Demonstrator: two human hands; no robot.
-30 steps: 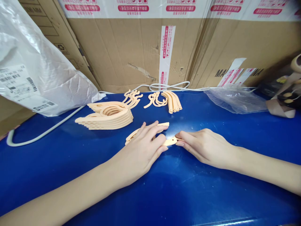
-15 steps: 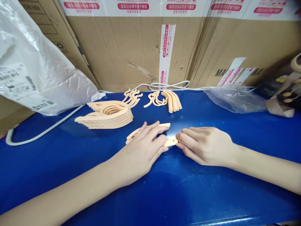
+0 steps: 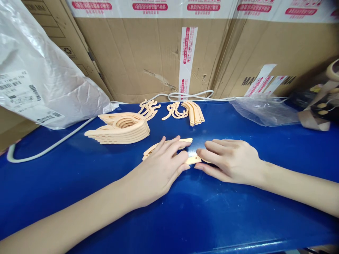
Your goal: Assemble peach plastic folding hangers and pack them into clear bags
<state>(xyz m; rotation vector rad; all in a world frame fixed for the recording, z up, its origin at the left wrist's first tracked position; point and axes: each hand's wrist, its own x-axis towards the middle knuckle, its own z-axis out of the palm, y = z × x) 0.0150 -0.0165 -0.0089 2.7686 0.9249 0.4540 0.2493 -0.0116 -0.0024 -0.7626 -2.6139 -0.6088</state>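
In the head view, a cream plastic clothes hanger (image 3: pixel 194 160) lies on the blue table, mostly under my left hand (image 3: pixel 166 165). My left fingers press over its body, with the thumb along the near edge. A small hole shows at its right end. At that end my right hand (image 3: pixel 230 160) has its fingers curled over a small cream piece, whose shape is mostly hidden. The right thumb reaches out just below the hanger end. Behind my left hand stands a stack of similar cream hanger parts (image 3: pixel 124 135).
Loose cream hooks (image 3: pixel 150 108), more hooks (image 3: pixel 174 111) and a bundle of curved hanger arms (image 3: pixel 194 113) lie at the back. Cardboard boxes (image 3: pixel 132 53) wall off the far edge. A white plastic parcel (image 3: pixel 53 77), a white cable (image 3: pixel 53 147) and a clear bag (image 3: pixel 265 111) lie around.
My right hand has shifted slightly left and up, and its thumb has slid left below the hanger end, apart from the fingers. My left hand has hardly moved.
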